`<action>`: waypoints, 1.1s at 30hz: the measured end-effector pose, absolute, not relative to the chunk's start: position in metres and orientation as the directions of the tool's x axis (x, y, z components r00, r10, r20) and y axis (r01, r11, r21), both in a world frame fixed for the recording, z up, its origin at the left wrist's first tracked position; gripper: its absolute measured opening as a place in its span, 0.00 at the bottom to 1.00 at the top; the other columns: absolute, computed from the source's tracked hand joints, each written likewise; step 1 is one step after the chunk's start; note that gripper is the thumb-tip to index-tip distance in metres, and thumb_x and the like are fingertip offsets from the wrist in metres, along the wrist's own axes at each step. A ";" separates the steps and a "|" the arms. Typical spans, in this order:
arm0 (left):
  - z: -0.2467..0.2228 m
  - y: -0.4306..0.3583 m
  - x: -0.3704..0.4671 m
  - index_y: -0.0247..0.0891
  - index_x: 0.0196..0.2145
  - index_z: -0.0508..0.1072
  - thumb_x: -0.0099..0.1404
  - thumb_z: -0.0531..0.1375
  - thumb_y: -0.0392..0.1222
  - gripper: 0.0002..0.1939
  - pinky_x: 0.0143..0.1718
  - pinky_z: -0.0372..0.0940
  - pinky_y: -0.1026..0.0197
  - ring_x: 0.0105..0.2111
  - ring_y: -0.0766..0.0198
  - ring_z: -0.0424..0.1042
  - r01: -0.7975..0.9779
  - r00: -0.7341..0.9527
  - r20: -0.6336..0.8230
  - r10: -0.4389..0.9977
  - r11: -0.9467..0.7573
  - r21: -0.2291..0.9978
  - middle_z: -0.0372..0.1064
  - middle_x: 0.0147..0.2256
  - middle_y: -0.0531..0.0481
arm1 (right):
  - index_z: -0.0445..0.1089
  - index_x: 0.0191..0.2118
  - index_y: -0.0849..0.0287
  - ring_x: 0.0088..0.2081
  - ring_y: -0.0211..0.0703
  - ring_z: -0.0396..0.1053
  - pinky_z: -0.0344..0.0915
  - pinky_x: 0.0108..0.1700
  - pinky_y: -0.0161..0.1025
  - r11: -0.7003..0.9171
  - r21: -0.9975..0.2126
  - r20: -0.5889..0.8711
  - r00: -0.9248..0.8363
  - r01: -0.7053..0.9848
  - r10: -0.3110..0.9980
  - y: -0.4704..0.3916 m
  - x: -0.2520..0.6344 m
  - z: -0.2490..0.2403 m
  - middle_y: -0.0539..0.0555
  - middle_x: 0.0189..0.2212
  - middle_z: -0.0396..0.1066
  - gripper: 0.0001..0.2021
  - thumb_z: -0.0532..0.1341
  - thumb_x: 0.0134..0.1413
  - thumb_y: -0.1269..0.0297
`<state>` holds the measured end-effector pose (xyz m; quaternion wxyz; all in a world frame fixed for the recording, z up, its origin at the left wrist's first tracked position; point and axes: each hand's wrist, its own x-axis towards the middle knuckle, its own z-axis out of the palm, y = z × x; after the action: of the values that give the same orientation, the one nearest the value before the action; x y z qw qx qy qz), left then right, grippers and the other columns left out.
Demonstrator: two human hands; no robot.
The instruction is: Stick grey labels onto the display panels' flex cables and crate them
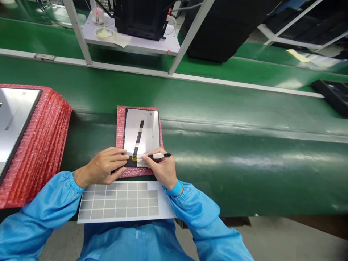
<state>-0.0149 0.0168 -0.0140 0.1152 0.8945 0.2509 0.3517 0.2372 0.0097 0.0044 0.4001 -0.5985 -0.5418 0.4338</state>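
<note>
A display panel (149, 136) with a silvery back lies on pink bubble wrap (119, 125) in front of me. A dark flex cable (138, 137) runs slantwise over its back, down to a yellow end piece (134, 158) at the lower edge. My right hand (164, 168) grips a slim pen-like tool (159, 156), white with a black end, its point close to the yellow piece. My left hand (102, 166) rests flat at the panel's lower left corner, fingers stretched out and apart. A sheet of grey rectangular stickers (122, 203) lies below both hands, one upper-right space bare.
At the left stands a tall stack of pink bubble-wrap sheets (51, 141), topped by another display panel (16, 119). Behind the green bench (231, 159) runs a metal rail (130, 70) with uprights and a white shelf (136, 47). A black tray-like object (333, 96) sits at far right.
</note>
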 end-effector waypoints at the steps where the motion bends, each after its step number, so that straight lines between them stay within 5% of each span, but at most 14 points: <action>1: -0.014 0.017 -0.015 0.29 0.46 0.78 0.66 0.65 0.32 0.10 0.50 0.77 0.44 0.52 0.46 0.78 0.368 0.626 0.571 0.531 -0.847 0.384 0.81 0.46 0.40 | 0.73 0.30 0.56 0.27 0.43 0.73 0.68 0.29 0.39 -0.081 -0.948 -0.073 0.037 0.308 0.997 0.010 0.237 0.005 0.53 0.27 0.76 0.13 0.73 0.50 0.54; 33: -0.013 0.017 -0.015 0.32 0.45 0.80 0.65 0.65 0.32 0.10 0.50 0.77 0.44 0.52 0.47 0.78 0.381 0.627 0.556 0.545 -0.838 0.391 0.81 0.46 0.41 | 0.73 0.30 0.56 0.27 0.41 0.71 0.67 0.29 0.39 -0.085 -0.941 -0.084 0.016 0.327 0.996 0.012 0.239 0.006 0.52 0.28 0.76 0.13 0.72 0.52 0.54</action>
<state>-0.0149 0.0168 -0.0127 0.1187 0.8942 0.2591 0.3453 0.2394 0.0121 0.0059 0.3889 -0.5975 -0.5536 0.4305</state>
